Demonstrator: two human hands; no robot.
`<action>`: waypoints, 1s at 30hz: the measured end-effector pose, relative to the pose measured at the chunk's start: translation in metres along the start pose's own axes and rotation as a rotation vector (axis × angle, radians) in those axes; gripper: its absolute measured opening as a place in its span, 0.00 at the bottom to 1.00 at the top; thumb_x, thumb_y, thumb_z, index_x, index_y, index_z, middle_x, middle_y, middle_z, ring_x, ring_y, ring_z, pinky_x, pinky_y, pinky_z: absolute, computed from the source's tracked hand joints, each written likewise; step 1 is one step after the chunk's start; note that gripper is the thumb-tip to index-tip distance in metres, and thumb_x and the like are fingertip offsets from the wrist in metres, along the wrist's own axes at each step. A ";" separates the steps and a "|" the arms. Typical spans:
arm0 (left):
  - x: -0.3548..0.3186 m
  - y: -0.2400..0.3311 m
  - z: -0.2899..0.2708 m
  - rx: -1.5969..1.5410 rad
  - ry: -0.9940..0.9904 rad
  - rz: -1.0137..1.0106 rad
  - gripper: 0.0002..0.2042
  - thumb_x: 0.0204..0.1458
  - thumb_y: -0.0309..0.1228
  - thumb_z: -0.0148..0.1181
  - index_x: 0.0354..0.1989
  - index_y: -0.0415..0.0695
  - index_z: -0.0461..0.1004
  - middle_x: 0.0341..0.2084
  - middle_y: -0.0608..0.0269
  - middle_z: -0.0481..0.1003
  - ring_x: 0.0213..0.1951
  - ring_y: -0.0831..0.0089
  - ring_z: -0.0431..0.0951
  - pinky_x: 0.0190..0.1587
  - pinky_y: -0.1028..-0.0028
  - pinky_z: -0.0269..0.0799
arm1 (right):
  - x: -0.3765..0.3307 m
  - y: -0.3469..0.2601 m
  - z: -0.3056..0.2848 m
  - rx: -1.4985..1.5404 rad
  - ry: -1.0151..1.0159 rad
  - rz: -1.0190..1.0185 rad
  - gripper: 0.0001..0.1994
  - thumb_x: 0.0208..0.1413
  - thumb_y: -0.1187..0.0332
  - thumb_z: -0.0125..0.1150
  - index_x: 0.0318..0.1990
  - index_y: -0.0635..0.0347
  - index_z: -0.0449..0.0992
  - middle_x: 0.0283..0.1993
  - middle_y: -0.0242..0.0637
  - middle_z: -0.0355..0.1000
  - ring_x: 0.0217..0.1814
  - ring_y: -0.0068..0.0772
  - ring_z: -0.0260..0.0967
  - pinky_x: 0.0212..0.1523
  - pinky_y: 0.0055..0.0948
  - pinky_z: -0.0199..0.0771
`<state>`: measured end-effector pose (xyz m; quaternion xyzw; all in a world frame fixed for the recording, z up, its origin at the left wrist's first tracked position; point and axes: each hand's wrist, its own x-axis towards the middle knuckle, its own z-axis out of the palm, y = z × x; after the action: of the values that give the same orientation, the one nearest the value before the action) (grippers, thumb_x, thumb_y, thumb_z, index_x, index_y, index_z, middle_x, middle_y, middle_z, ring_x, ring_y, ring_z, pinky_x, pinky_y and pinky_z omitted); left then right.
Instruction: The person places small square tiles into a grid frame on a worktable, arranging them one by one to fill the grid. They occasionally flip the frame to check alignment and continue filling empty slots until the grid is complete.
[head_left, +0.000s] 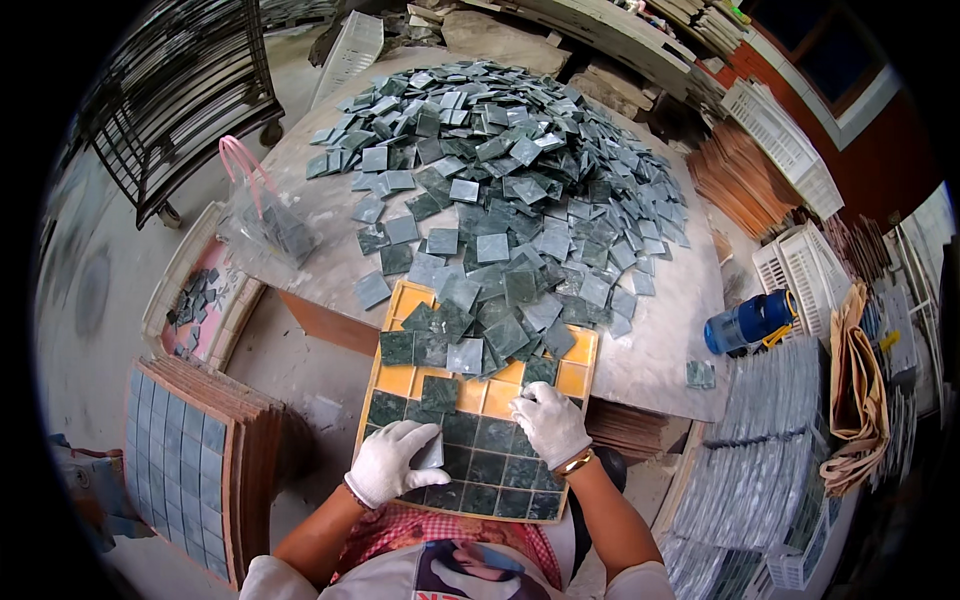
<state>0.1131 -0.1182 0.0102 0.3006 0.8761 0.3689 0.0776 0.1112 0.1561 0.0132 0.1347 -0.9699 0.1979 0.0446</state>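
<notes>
A yellow grid tray point(398, 379) lies in front of me, its near rows filled with dark green square tiles point(487, 468). My left hand point(388, 462), in a white glove, rests over the tray's left side with a stone tile point(431, 453) between thumb and fingers. My right hand point(550, 427), gloved too, is over the right side, fingers curled together; what they hold, if anything, is hidden. One loose green tile point(439, 393) lies askew between the hands. Several more spill over the tray's far half from a large tile pile point(510, 170).
The pile sits on a pale worktable point(680, 370). Stacked tiled boards point(180, 455) stand at left, near a plastic bag with pink handles point(265, 205). At right are a blue bottle point(748, 322), tile sheets point(750, 450) and white crates point(800, 265). A black metal rack point(180, 100) stands far left.
</notes>
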 end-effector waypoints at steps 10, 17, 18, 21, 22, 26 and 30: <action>-0.012 -0.012 0.003 0.010 0.165 0.013 0.36 0.36 0.55 0.66 0.50 0.42 0.70 0.38 0.54 0.73 0.40 0.54 0.74 0.43 0.61 0.71 | -0.005 -0.008 -0.005 0.140 0.005 0.075 0.15 0.48 0.65 0.64 0.44 0.57 0.76 0.39 0.38 0.72 0.40 0.39 0.72 0.40 0.33 0.73; 0.011 0.008 0.002 0.165 0.248 0.165 0.43 0.33 0.45 0.69 0.60 0.38 0.59 0.36 0.57 0.71 0.35 0.59 0.73 0.40 0.65 0.71 | 0.002 -0.066 0.000 0.605 -0.226 -0.133 0.33 0.42 0.60 0.71 0.57 0.60 0.66 0.54 0.44 0.65 0.42 0.38 0.71 0.41 0.31 0.74; 0.011 0.011 0.002 0.173 0.228 0.175 0.43 0.33 0.43 0.68 0.61 0.37 0.59 0.35 0.57 0.71 0.34 0.59 0.73 0.39 0.66 0.72 | 0.003 -0.067 0.006 0.531 -0.110 -0.273 0.32 0.43 0.61 0.70 0.57 0.60 0.66 0.54 0.43 0.65 0.44 0.40 0.71 0.43 0.31 0.74; 0.016 0.007 0.007 0.033 0.170 0.259 0.44 0.34 0.37 0.70 0.63 0.37 0.55 0.34 0.55 0.71 0.34 0.57 0.73 0.40 0.64 0.71 | -0.004 -0.063 0.012 0.395 -0.091 -0.366 0.24 0.45 0.66 0.67 0.52 0.59 0.70 0.54 0.44 0.65 0.49 0.42 0.70 0.47 0.34 0.73; 0.017 0.005 0.011 -0.043 0.165 0.269 0.46 0.33 0.34 0.72 0.64 0.37 0.53 0.34 0.55 0.71 0.34 0.57 0.73 0.40 0.63 0.70 | -0.008 -0.060 0.015 0.348 -0.087 -0.390 0.23 0.45 0.67 0.67 0.50 0.59 0.71 0.54 0.44 0.65 0.50 0.43 0.70 0.47 0.34 0.73; 0.019 0.011 0.012 -0.070 0.080 0.234 0.41 0.36 0.30 0.71 0.63 0.40 0.57 0.42 0.49 0.70 0.41 0.52 0.73 0.44 0.62 0.70 | -0.021 -0.058 0.022 0.464 0.151 -0.194 0.14 0.47 0.73 0.64 0.44 0.59 0.74 0.43 0.41 0.73 0.39 0.41 0.74 0.38 0.33 0.76; 0.036 0.011 0.006 0.137 0.220 0.111 0.33 0.37 0.31 0.69 0.56 0.41 0.65 0.46 0.49 0.69 0.46 0.50 0.70 0.47 0.60 0.69 | -0.006 -0.021 0.019 0.677 0.176 0.311 0.07 0.52 0.76 0.57 0.39 0.64 0.77 0.31 0.42 0.75 0.32 0.35 0.75 0.32 0.27 0.73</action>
<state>0.0914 -0.0874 0.0164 0.3110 0.8844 0.3428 -0.0599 0.1228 0.1311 0.0024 -0.0246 -0.8510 0.5222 0.0502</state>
